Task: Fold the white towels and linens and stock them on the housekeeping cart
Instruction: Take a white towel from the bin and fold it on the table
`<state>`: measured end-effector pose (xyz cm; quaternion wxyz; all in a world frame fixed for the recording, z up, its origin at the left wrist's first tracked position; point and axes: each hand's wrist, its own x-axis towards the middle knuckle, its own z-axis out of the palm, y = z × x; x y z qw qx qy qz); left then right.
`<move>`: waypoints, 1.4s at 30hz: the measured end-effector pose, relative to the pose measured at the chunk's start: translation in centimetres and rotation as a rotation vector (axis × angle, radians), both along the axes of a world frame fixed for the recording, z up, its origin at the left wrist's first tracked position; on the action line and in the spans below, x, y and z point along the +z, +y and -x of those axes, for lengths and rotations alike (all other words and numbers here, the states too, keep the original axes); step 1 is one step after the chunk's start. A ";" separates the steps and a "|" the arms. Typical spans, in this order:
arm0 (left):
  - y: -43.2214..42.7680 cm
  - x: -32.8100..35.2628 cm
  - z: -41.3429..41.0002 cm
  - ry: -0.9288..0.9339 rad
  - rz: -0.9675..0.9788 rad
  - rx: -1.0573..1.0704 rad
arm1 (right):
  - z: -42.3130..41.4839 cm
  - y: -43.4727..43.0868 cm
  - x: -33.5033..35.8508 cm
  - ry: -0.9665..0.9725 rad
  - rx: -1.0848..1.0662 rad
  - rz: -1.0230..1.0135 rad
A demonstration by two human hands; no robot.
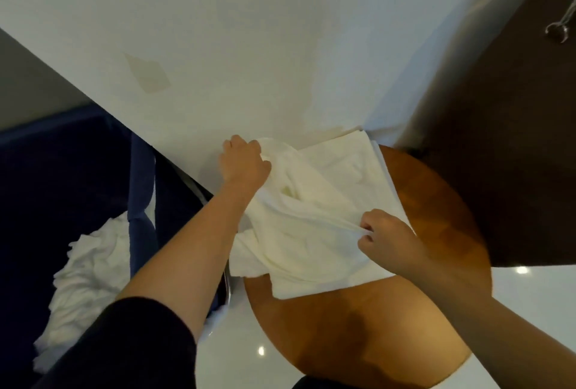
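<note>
Linen [305,232] lies rumpled on the round wooden tabletop [374,326]. Its left part spills off the edge toward a blue fabric bag [62,186] that holds more crumpled white cloth [84,264]. Under its far side sits a flat, squared piece [343,151] that looks already folded.

The left hand [243,161] has its fingers curled around the far-left edge of the loose piece. The right hand [386,235] pinches a ridge of it between thumb and fingers, and a taut crease runs across the fabric between the two hands.

Judging by the fine wrinkles and the way it sags, the fabric is thin, light and limp, with no stiffness to hold a shape. It is best taken at corners or hems and kept under tension. It seems neither slippery nor fragile. A pinch in the middle of the panel will likely bunch it, though, and dragging could shift the folded piece below.
</note>
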<state>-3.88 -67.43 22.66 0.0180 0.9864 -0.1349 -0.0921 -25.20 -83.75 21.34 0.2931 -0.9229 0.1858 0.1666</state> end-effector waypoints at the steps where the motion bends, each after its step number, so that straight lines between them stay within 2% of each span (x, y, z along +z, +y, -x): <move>1: -0.1 -0.1 -0.9 -0.025 -0.114 -0.040 | 0.1 0.1 -0.3 -0.009 -0.002 0.010; 4: -0.6 -0.4 -2.5 -0.059 -0.260 -0.116 | 0.6 -0.1 -0.8 -0.007 -0.005 0.025; 7: -0.9 -1.1 -3.5 -0.012 -0.337 -0.146 | 0.9 -0.2 -1.2 -0.004 0.011 0.056; 14: -1.0 -2.5 -4.3 0.322 -0.331 0.004 | 1.4 -0.1 -1.4 -0.015 0.054 0.082; 16: -1.1 -2.5 -4.4 0.375 -0.259 0.031 | 1.5 -0.1 -1.5 -0.007 0.056 0.075; 19: -1.3 -1.9 -4.4 0.345 -0.079 0.047 | 1.5 -0.2 -1.6 -0.004 0.046 0.079; 21: -1.1 -1.4 -4.5 0.324 0.056 -0.018 | 1.5 -0.3 -1.4 0.000 0.032 0.082; 24: 0.1 -0.7 -4.2 0.171 0.373 -0.197 | 1.6 -0.5 -1.2 0.011 0.004 0.085; 26: 0.8 -0.4 -4.0 0.048 0.523 -0.211 | 1.7 -0.5 -1.1 0.015 -0.015 0.083; 28: 1.0 -0.5 -4.3 0.032 0.441 -0.177 | 1.7 -0.6 -1.2 0.021 -0.024 0.079; 30: 1.3 -0.9 -4.6 0.119 0.193 -0.159 | 1.6 -0.6 -1.1 0.022 -0.025 0.070; 32: 1.4 -1.2 -4.8 0.236 0.076 -0.142 | 1.5 -0.6 -1.0 0.015 -0.012 0.069; 34: 1.2 -1.4 -4.5 0.290 0.065 -0.115 | 1.4 -0.5 -0.9 0.004 -0.004 0.071; 37: 0.6 -1.4 -4.1 0.257 0.098 -0.102 | 1.5 -0.5 -1.0 -0.001 -0.018 0.071; 40: 0.5 -1.2 -4.6 0.128 0.029 -0.114 | 1.7 -0.7 -1.1 -0.003 -0.054 0.066; 42: 0.7 -1.1 -5.1 0.015 0.056 -0.095 | 1.7 -0.8 -1.1 -0.010 -0.072 0.062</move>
